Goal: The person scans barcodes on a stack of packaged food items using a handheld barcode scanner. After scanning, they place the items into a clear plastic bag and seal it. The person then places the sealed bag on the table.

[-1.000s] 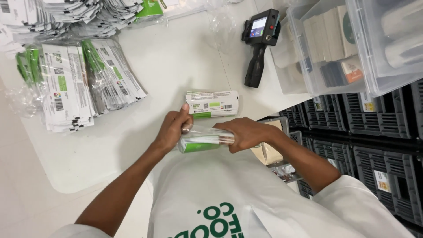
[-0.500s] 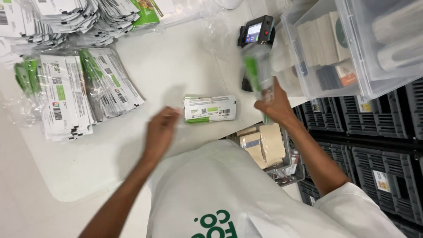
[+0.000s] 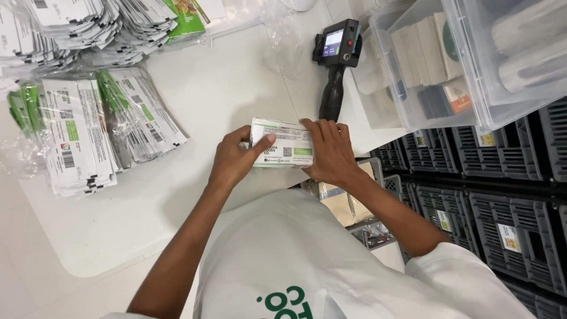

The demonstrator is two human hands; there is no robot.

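Your left hand point(image 3: 233, 160) and right hand point(image 3: 332, 155) both closed on small stack of flat packets point(image 3: 282, 143), one hand per end, thumb over top. Stack: white, green band, printed code patches, edges squared. Sits at near edge of white worktop point(image 3: 230, 88). Beyond it: black handheld device point(image 3: 336, 59) with screen, upright. Left: fanned piles of similar packets point(image 3: 88, 127). Far right: clear bin point(image 3: 425, 71).

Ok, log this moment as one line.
left hand: holds packet stack | right hand: on stack | table | handheld printer beyond
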